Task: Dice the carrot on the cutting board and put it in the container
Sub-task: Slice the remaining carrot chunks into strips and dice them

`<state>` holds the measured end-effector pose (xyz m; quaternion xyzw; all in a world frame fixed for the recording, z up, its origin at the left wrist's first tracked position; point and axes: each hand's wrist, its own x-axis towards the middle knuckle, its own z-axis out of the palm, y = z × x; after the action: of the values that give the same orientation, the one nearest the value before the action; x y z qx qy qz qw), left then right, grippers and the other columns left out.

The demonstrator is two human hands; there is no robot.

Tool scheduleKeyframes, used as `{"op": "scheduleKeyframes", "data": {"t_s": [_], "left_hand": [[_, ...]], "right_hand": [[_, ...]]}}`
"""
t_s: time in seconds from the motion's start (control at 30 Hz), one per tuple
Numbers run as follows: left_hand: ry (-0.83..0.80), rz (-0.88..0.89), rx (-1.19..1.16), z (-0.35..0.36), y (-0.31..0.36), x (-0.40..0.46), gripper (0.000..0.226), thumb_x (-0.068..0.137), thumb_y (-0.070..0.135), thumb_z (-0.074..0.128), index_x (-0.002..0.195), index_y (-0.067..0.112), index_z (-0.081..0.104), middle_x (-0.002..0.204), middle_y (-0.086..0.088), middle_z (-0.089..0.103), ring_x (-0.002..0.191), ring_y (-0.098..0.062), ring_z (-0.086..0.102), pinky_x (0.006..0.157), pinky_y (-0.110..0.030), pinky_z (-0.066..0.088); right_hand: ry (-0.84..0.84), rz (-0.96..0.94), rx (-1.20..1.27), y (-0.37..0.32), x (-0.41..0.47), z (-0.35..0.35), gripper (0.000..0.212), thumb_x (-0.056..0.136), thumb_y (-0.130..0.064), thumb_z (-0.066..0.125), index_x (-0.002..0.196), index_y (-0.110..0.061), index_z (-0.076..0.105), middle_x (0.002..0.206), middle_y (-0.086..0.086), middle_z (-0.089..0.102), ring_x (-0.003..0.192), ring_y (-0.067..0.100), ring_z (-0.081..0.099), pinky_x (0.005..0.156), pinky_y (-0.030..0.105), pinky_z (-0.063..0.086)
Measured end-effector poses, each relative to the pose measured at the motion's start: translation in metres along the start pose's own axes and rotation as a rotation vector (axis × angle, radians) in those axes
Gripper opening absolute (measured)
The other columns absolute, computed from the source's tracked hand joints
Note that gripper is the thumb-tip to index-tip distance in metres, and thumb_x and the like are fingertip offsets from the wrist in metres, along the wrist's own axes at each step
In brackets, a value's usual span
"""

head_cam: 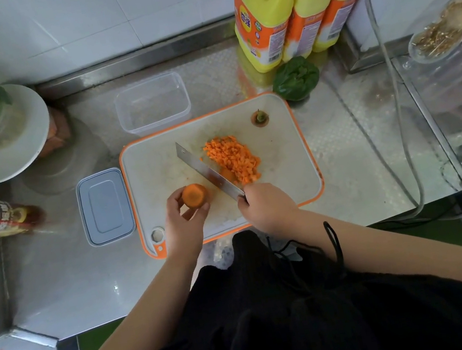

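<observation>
My left hand (182, 213) pinches the stiff, slippery carrot stub (194, 195) by its sides above the cutting board (282, 160), while my right hand (265, 204) grips the knife (208, 172) beside the dice (233, 157).

The person wears a black garment (278, 319) of a soft, slightly ribbed cloth. Thin black drawstrings (334, 243) hang at the front. Both forearms are bare, without sleeves.
</observation>
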<state>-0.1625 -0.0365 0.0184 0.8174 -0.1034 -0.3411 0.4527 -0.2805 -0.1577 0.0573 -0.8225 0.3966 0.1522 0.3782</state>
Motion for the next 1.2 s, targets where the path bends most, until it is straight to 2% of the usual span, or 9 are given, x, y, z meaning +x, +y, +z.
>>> {"op": "scheduleKeyframes", "data": {"t_s": [0.1,0.2,0.27,0.37,0.43,0.7,0.9,1.1,1.2], "left_hand": [[0.003,0.006,0.022,0.000,-0.003,0.000,0.051,0.088,0.029,0.071,0.135,0.028,0.050,0.128,0.007,0.057,0.100,-0.002,0.060,0.089,-0.028,0.047],[-0.016,-0.056,-0.050,0.005,0.000,0.003,0.051,0.095,0.037,0.060,0.143,0.026,0.046,0.135,0.001,0.056,0.112,-0.014,0.061,0.090,-0.033,0.054],[0.007,-0.156,-0.177,0.007,0.006,0.006,0.044,0.099,0.034,0.055,0.141,0.023,0.048,0.128,-0.003,0.061,0.106,-0.017,0.065,0.083,-0.027,0.055],[0.037,-0.272,-0.321,0.009,0.013,0.009,0.038,0.097,0.030,0.060,0.134,0.021,0.055,0.110,-0.004,0.067,0.099,-0.019,0.068,0.079,-0.024,0.055],[0.044,-0.303,-0.363,0.011,0.015,0.009,0.036,0.096,0.028,0.063,0.131,0.021,0.056,0.109,-0.006,0.068,0.099,-0.020,0.068,0.079,-0.024,0.055],[-0.014,-0.307,-0.370,0.003,0.015,0.015,0.037,0.092,0.027,0.068,0.128,0.020,0.060,0.114,-0.010,0.068,0.102,-0.022,0.067,0.085,-0.027,0.054],[-0.015,-0.311,-0.363,0.002,0.015,0.016,0.037,0.092,0.027,0.068,0.128,0.021,0.061,0.115,-0.009,0.068,0.103,-0.021,0.066,0.087,-0.028,0.054],[-0.019,-0.304,-0.349,0.001,0.015,0.016,0.038,0.093,0.025,0.067,0.130,0.021,0.060,0.115,-0.009,0.067,0.103,-0.022,0.067,0.090,-0.030,0.054],[-0.011,-0.300,-0.348,0.002,0.014,0.017,0.032,0.094,0.024,0.065,0.126,0.024,0.061,0.113,-0.009,0.068,0.102,-0.023,0.068,0.087,-0.029,0.055]], "right_hand": [[-0.023,-0.024,-0.010,-0.008,-0.002,0.003,0.037,0.099,-0.023,0.040,0.064,-0.020,0.029,0.063,-0.001,0.038,0.067,0.023,0.045,0.052,0.030,0.024],[-0.025,-0.013,-0.003,-0.012,-0.004,-0.001,0.037,0.099,-0.023,0.040,0.063,-0.020,0.029,0.064,-0.002,0.037,0.070,0.024,0.044,0.060,0.032,0.028],[-0.028,-0.015,-0.004,-0.015,-0.005,-0.004,0.037,0.099,-0.023,0.039,0.064,-0.019,0.030,0.065,-0.002,0.037,0.071,0.024,0.045,0.061,0.032,0.029],[-0.012,-0.025,-0.010,-0.019,-0.007,-0.009,0.033,0.099,-0.023,0.038,0.068,-0.016,0.035,0.067,-0.002,0.038,0.074,0.023,0.045,0.064,0.031,0.030],[0.004,-0.031,-0.016,-0.019,-0.007,-0.012,0.025,0.100,-0.023,0.038,0.077,-0.013,0.040,0.070,0.000,0.039,0.075,0.023,0.044,0.065,0.031,0.030],[0.021,-0.061,-0.091,-0.021,-0.007,-0.018,0.024,0.099,-0.023,0.040,0.077,-0.014,0.040,0.068,-0.002,0.036,0.075,0.023,0.045,0.064,0.031,0.031],[0.011,-0.041,-0.104,-0.022,-0.006,-0.020,0.037,0.099,-0.023,0.040,0.063,-0.020,0.029,0.065,-0.003,0.036,0.073,0.023,0.045,0.062,0.031,0.030],[-0.012,-0.026,-0.107,-0.022,-0.004,-0.018,0.035,0.099,-0.022,0.041,0.065,-0.018,0.034,0.066,-0.002,0.038,0.073,0.023,0.047,0.063,0.031,0.033],[-0.020,-0.005,-0.102,-0.022,-0.003,-0.013,0.023,0.099,-0.022,0.040,0.078,-0.013,0.042,0.071,0.000,0.042,0.076,0.023,0.048,0.065,0.032,0.035]]}}
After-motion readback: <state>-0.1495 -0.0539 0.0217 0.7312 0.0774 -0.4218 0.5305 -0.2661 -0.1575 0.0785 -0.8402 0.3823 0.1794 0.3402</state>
